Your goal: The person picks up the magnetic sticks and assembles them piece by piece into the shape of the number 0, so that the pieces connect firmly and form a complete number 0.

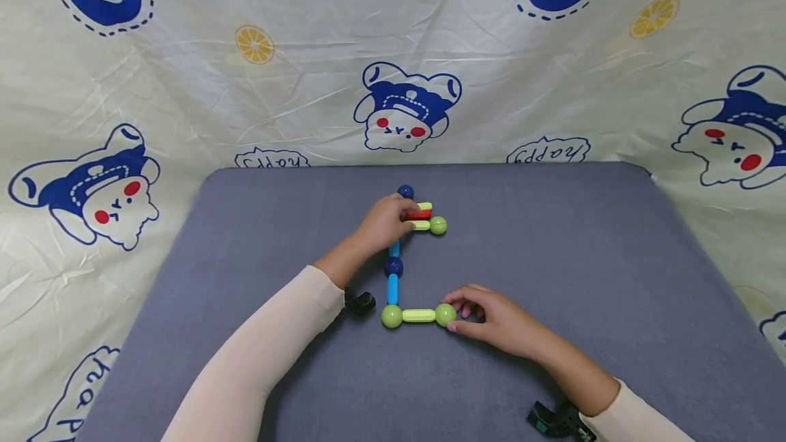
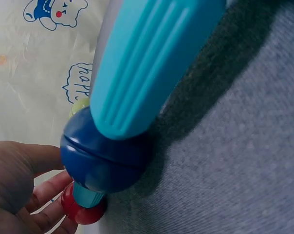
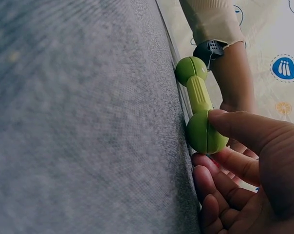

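Rods and balls of a toy building set form a bent line on the table. My right hand [image 1: 497,319] pinches the green ball [image 1: 445,315] at the near right end between thumb and fingers. A yellow-green rod [image 1: 419,316] links it to another green ball [image 1: 391,316]. From there blue rods [image 1: 393,289] and a dark blue ball [image 1: 394,267] run away from me. My left hand [image 1: 385,222] grips a pale yellow rod [image 1: 421,226] tipped with a green ball [image 1: 438,226], beside a red piece [image 1: 420,215]. A red ball [image 2: 83,207] shows beside the left fingers.
Another dark blue ball [image 1: 405,192] lies beyond the left hand, near the far edge of the grey table [image 1: 552,244]. A patterned cloth [image 1: 331,108] hangs behind and beside it. Black wrist devices [image 1: 359,302] sit at both sleeves.
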Demonstrator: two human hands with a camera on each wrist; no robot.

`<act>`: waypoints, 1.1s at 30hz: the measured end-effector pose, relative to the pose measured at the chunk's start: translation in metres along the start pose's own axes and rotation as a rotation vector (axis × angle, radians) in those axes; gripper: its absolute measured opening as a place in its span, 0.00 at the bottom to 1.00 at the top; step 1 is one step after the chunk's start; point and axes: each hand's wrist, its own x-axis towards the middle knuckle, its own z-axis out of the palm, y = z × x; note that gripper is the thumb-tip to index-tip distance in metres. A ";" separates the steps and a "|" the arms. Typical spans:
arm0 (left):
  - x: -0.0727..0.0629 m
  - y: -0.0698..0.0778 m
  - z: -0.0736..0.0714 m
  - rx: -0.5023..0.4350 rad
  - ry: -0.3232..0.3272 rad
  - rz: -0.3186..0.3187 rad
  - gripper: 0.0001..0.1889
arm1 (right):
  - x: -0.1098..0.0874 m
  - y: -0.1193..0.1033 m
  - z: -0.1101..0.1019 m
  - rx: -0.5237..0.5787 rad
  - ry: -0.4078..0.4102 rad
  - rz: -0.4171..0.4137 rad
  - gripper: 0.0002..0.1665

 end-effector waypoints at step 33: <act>0.037 0.001 -0.005 0.086 -0.111 -0.091 0.12 | -0.003 -0.003 0.003 -0.032 -0.007 0.015 0.19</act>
